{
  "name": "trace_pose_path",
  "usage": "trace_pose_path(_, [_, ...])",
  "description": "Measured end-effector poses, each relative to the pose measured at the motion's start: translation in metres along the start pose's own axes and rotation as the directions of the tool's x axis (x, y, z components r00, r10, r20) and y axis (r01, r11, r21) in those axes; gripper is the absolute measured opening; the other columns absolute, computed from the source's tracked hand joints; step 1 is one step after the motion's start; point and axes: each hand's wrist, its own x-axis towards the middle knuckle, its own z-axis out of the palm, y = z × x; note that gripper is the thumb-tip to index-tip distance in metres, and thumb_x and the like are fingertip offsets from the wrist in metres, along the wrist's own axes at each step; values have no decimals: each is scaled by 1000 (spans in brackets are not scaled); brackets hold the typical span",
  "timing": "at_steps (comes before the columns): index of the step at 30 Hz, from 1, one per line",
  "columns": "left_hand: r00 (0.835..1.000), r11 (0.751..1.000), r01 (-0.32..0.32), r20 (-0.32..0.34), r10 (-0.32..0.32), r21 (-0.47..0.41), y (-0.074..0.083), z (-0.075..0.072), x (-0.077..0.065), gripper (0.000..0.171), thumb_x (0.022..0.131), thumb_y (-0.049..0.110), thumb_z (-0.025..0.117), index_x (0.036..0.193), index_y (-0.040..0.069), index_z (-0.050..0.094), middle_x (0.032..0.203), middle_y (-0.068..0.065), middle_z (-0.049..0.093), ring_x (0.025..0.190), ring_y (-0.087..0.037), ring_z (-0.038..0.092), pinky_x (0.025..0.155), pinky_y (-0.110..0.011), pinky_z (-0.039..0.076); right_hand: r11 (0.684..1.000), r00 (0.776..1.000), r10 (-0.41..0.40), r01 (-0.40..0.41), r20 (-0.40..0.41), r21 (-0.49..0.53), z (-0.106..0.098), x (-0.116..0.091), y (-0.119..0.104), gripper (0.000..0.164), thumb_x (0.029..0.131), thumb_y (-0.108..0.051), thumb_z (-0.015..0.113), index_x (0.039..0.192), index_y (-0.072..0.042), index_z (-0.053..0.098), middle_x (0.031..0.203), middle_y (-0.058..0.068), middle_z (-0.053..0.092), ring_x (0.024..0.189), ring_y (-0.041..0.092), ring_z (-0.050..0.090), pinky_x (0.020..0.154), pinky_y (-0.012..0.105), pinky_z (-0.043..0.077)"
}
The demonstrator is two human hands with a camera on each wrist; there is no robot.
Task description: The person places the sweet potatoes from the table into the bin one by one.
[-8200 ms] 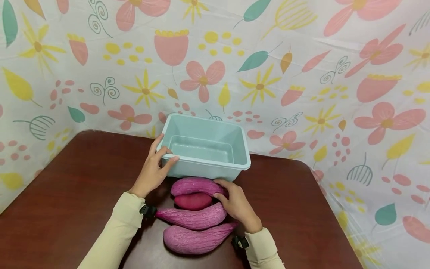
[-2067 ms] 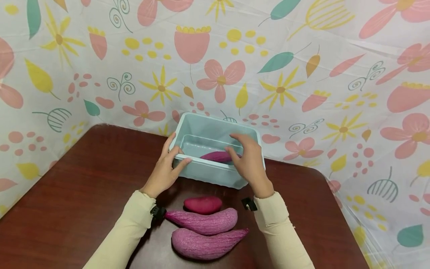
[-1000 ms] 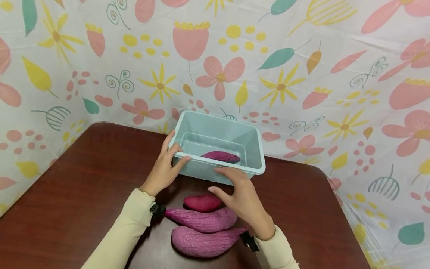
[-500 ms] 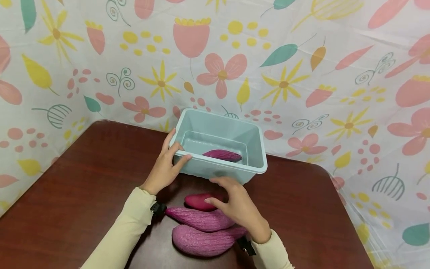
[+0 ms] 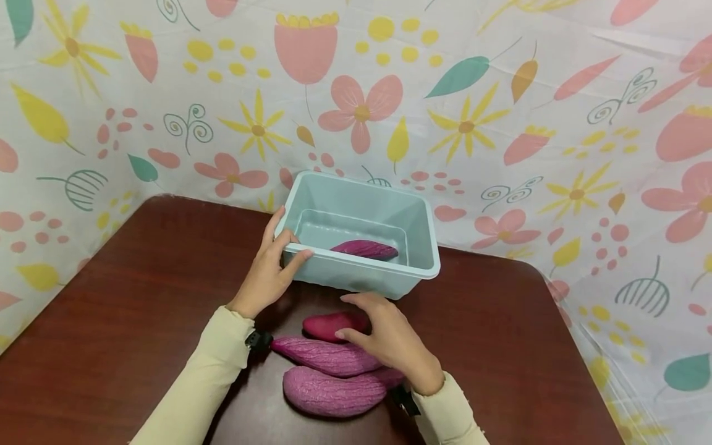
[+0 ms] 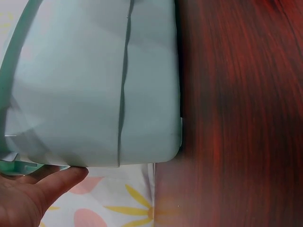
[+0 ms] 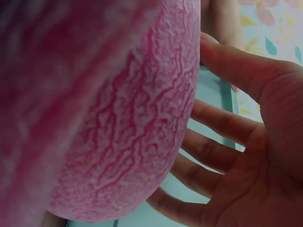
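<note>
My left hand (image 5: 264, 269) grips the left front corner of a pale blue plastic bin (image 5: 356, 272), thumb outside the rim and fingers over it. Inside the bin lies one wrinkled purple sweet potato (image 5: 367, 248), partly hidden by the front wall. My right hand (image 5: 392, 337) is over the right end of a smooth red sweet potato (image 5: 321, 326), its thumb near side and fingers far side, spread apart. Closer to me lie two larger wrinkled purple sweet potatoes, a middle one (image 5: 328, 356) and a front one (image 5: 328, 392); the right hand covers their right ends.
The dark brown wooden table (image 5: 139, 296) extends to both sides. Behind the bin hangs a white cloth (image 5: 222, 111) with flower prints, close to its back wall. A black wrist camera (image 5: 258, 341) on the left sleeve is right at the middle potato's tip.
One purple sweet potato has gone from the table into the bin. My right hand left the bin and came back over the red sweet potato; the left hand kept its grip.
</note>
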Motion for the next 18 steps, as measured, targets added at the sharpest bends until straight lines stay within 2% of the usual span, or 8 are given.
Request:
trace_pose_path(9, [1000,1000,-1,2,1,-3,1,1,1,22,103,30,64,101,12,51,171,-10,7,152,-37,24,101,-55,44,999,996,17,-14,88,-33,3,-3,0,55,87,-29,84,134,-7,64,132,7,66,126,28,59,105,47,46])
trace_pose_path(18, [1000,1000,1,-3,-1,-11,0,1,-1,21,103,29,64,101,13,51,171,-10,7,151,-39,27,98,-56,44,999,994,3,2,110,-48,7,-5,-2,51,91,-30,79,134,-6,64,132,8,66,127,29,58,105,46,47])
